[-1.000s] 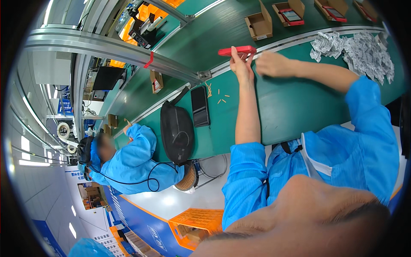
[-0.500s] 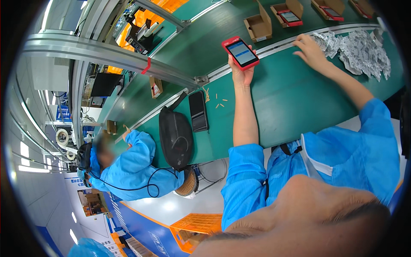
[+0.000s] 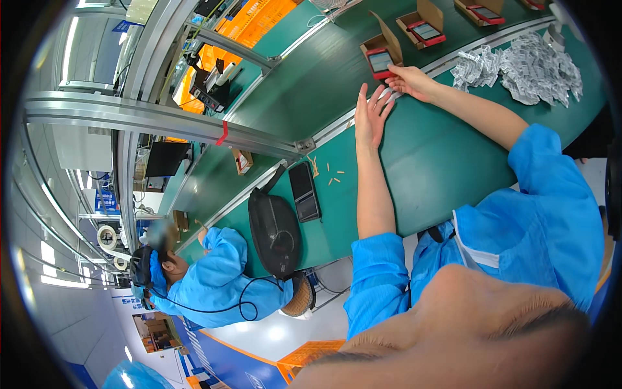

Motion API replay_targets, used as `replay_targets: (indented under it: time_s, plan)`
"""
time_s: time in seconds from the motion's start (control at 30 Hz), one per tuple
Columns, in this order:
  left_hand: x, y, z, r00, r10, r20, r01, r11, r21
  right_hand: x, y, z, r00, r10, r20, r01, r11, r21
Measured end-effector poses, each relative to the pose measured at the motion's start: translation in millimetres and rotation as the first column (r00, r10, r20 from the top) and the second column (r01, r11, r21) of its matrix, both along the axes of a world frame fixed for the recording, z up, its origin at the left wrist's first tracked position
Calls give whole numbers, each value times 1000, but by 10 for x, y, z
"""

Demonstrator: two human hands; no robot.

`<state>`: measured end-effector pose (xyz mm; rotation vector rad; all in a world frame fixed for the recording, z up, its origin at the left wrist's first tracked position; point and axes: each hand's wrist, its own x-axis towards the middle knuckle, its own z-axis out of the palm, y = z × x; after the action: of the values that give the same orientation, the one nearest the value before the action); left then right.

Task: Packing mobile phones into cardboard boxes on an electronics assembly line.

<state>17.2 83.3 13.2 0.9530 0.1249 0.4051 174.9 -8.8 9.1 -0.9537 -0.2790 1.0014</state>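
A red-cased handheld touchscreen device (image 3: 380, 62) lies in an open cardboard box (image 3: 391, 40) on the far green strip, its lit screen facing up. My right hand (image 3: 413, 84) reaches in from the right, its fingers closed at the near right edge of the device. Just left of it and closer to me, my left hand (image 3: 370, 123) is raised with its fingers spread and nothing in it. A heap of small clear-and-silver packets (image 3: 541, 68) lies on the green work surface (image 3: 447, 162) to the right of my right hand.
More open boxes with red devices (image 3: 424, 32) stand in a row at the far right. A black case (image 3: 273, 230), a dark phone-like device (image 3: 304, 191) and several small tan strips (image 3: 334, 176) lie left. A metal frame (image 3: 162, 120) crosses there; a co-worker in blue (image 3: 214, 272) sits beyond.
The red device has passed from my left hand into the formerly bare box. My right hand has moved left from the packets to the device. My left hand has let go and opened.
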Motion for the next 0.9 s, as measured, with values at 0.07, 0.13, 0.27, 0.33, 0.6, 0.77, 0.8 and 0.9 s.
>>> replay_targets:
  time_s: [0.07,0.13,0.27,0.33,0.6,0.77,0.8,0.9]
  plan:
    - [-1,18,0,999,17,-33,-15,998,62,-18,-24,-34,999,-4,39,6,999,-52]
    - [32,12,-15,999,7,-43,-6,999,41,-67,-127,-232,956,49,289,-27,997,-79]
    - [65,42,-53,991,103,-84,-101,994,30,-515,-370,-147,-240,-32,970,-99,995,8]
    - [95,2,-55,987,107,-117,-103,994,37,-681,-420,-140,-223,-33,974,-133,991,4]
    - [101,-82,-46,968,184,-169,-168,980,106,-649,-434,-175,21,63,998,-218,974,-57]
    - [124,-69,-94,970,192,-150,-174,977,127,-630,-449,-146,40,92,995,-219,972,-81]
    - [127,-71,-100,970,192,-151,-174,977,128,-625,-446,-151,40,95,995,-219,972,-84]
    - [133,-77,-115,967,204,-152,-179,971,159,-615,-427,-179,35,61,998,-218,975,-52]
